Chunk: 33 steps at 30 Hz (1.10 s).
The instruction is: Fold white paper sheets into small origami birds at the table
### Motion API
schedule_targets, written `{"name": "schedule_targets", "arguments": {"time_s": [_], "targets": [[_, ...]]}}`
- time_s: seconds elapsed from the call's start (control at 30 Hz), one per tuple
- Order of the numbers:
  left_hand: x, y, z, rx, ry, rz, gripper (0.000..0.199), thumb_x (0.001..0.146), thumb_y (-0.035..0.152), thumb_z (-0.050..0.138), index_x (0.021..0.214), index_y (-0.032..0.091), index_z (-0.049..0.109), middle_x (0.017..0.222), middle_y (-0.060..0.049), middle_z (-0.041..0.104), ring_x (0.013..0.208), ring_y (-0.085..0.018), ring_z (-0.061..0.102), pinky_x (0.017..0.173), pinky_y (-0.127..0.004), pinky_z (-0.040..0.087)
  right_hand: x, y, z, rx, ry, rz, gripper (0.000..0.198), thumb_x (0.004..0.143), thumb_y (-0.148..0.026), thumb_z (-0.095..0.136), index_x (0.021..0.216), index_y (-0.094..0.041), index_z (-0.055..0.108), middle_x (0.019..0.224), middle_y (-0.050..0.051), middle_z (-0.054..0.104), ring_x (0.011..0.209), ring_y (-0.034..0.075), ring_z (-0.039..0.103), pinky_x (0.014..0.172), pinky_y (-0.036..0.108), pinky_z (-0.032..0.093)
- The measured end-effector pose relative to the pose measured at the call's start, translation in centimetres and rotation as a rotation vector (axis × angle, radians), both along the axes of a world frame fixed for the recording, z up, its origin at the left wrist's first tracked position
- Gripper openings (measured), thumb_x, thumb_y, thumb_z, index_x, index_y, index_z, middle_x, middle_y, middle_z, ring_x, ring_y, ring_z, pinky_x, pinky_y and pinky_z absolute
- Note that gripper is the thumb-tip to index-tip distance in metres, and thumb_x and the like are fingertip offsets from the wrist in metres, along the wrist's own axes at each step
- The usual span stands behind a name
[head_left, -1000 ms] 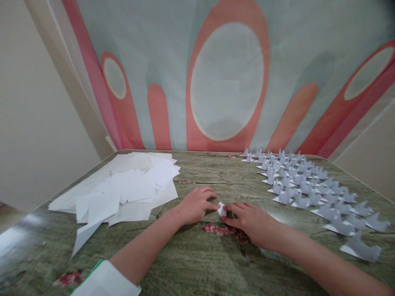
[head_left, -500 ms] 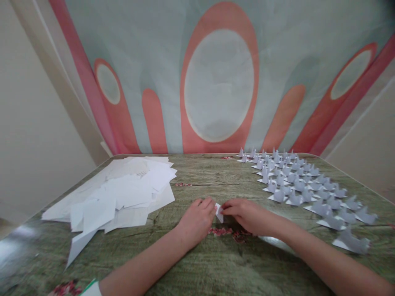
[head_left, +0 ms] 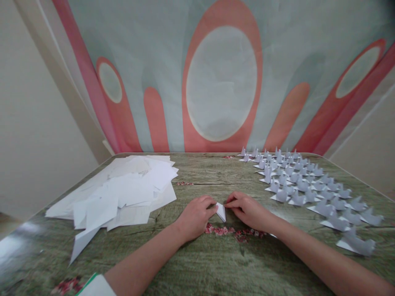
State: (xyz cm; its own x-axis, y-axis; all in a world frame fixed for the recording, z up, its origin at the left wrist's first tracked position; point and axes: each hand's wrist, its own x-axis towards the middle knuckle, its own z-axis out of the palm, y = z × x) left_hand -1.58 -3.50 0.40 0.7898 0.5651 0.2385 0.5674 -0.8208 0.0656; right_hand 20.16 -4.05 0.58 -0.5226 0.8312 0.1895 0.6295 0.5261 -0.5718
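A small folded piece of white paper [head_left: 221, 212], roughly triangular with its point toward me, is between my hands at the middle of the table. My left hand [head_left: 196, 217] pinches its left edge, thumb and fingertips together. At the paper's upper right edge are the closed thumb and forefinger of my right hand [head_left: 249, 210]; the other fingers curl underneath. Many small folded paper birds [head_left: 296, 181] stand in rows to the right of that hand. A loose pile of white paper sheets [head_left: 132, 189] lies to the left.
The wood-patterned tabletop [head_left: 197, 263] has printed pink flowers. One pointed paper piece [head_left: 82, 241] sticks out from the pile toward me. Behind the far edge hangs a backdrop [head_left: 220, 82] with coral ovals. The nearest bird [head_left: 356, 241] stands at the right front.
My right hand has shifted slightly right and its fingers bunch less over the paper, so more of the folded piece shows. The camera view has moved a little.
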Motion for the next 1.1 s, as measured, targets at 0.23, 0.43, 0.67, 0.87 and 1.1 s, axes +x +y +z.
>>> {"name": "schedule_targets", "arguments": {"time_s": [0.23,0.43,0.67,0.87,1.1], "targets": [[0.2,-0.4,0.7,0.035,0.076,-0.007,0.027,0.087,0.015,0.044,0.112,0.016,0.053,0.108,-0.01,0.056,0.108,-0.022,0.047,0.089,-0.037,0.041,-0.1,0.5,-1.8,-0.085,0.191,-0.123,0.032,0.072,-0.004,0.044,0.082,-0.019,0.07,0.087,0.004,0.061,0.083,0.016,0.057,0.078,0.03,0.044],[0.3,-0.5,0.7,0.074,0.111,-0.003,0.027,0.086,0.015,0.047,0.113,0.016,0.052,0.11,-0.01,0.055,0.111,-0.022,0.045,0.089,-0.037,0.041,-0.3,0.5,-1.8,-0.108,0.208,-0.195,0.03,0.067,-0.003,0.044,0.072,-0.019,0.069,0.085,0.004,0.062,0.082,0.016,0.057,0.079,0.031,0.044],[0.2,-0.3,0.3,0.123,0.126,-0.013,0.024,0.089,0.018,0.045,0.112,0.016,0.052,0.105,-0.01,0.057,0.11,-0.023,0.046,0.087,-0.037,0.041,-0.5,0.5,-2.0,-0.115,0.234,-0.207,0.03,0.066,-0.004,0.044,0.074,-0.018,0.069,0.085,0.004,0.063,0.083,0.016,0.058,0.08,0.03,0.044],[0.3,-0.5,0.5,0.126,0.144,0.003,0.025,0.087,0.017,0.048,0.112,0.016,0.052,0.104,-0.01,0.058,0.11,-0.023,0.046,0.087,-0.036,0.041,-0.7,0.4,-1.8,-0.142,0.243,-0.218,0.031,0.066,-0.004,0.043,0.072,-0.019,0.07,0.087,0.004,0.062,0.084,0.016,0.057,0.082,0.03,0.044],[0.7,-1.0,0.8,0.145,0.189,0.027,0.027,0.086,0.017,0.048,0.113,0.013,0.05,0.105,-0.01,0.058,0.11,-0.024,0.046,0.087,-0.036,0.04,-0.8,0.3,-1.8,-0.158,0.298,-0.223,0.029,0.068,-0.005,0.044,0.073,-0.019,0.069,0.084,0.003,0.063,0.083,0.017,0.058,0.081,0.032,0.044]]}}
